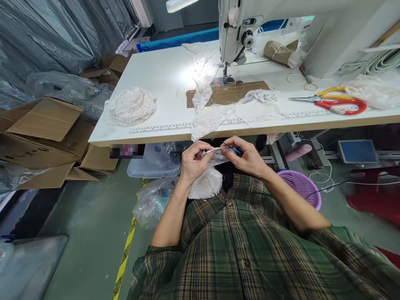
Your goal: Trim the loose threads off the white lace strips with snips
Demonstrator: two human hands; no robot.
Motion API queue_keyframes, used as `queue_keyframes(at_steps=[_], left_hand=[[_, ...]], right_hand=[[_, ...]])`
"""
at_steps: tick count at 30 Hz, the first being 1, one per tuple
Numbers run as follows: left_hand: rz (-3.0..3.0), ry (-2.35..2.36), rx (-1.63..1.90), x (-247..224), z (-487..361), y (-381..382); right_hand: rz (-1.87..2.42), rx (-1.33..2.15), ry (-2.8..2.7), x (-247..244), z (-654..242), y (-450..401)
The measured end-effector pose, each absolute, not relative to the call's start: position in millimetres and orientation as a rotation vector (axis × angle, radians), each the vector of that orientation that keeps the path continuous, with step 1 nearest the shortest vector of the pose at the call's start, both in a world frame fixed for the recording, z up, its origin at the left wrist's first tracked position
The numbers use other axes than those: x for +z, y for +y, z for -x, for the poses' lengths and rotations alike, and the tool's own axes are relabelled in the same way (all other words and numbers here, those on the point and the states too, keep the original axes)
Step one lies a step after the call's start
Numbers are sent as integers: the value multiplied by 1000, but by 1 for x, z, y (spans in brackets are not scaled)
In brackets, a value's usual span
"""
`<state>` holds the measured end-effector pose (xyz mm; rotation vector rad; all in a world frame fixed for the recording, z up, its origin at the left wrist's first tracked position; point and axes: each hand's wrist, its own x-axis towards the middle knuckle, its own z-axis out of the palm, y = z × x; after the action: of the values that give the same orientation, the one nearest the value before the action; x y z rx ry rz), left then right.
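Note:
Just below the table's front edge, my left hand (195, 160) pinches the edge of a piece of white lace (206, 183). The lace hangs down over my lap. My right hand (245, 156) is closed close beside it, with a small blue-handled tool (237, 151) in its fingers. A thin dark tip shows near the lace edge; its exact kind is partly hidden by the fingers. A strip of white lace trim (208, 118) lies on the table above my hands and drapes over the edge.
A sewing machine (229, 33) stands on the white table (150, 68), with brown cardboard (231, 93) by its needle. A lace bundle (131, 106) lies left, scissors (340, 101) right. Below are a purple basket (314, 196), a plastic bin (153, 162) and cardboard boxes (46, 125).

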<state>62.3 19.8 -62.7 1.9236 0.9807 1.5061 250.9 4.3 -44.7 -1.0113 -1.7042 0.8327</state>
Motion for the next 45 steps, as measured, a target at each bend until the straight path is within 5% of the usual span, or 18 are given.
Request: queue_keyframes(at_steps=[16, 25, 34, 41, 45], left_hand=[[-1775, 1095, 1584, -55, -61, 7], [-1467, 988, 1101, -43, -51, 2], [-1848, 1354, 1051, -50, -55, -2], [-1522, 1158, 1050, -47, -59, -2], [-1400, 1097, 961, -43, -58, -2]], right_hand=[[948, 831, -1704, -37, -245, -2], [1058, 1051, -1726, -39, -253, 0], [1216, 1010, -1712, -41, -237, 4], [1029, 1782, -1018, -48, -234, 0], [934, 1937, -753, -46, -231, 0]])
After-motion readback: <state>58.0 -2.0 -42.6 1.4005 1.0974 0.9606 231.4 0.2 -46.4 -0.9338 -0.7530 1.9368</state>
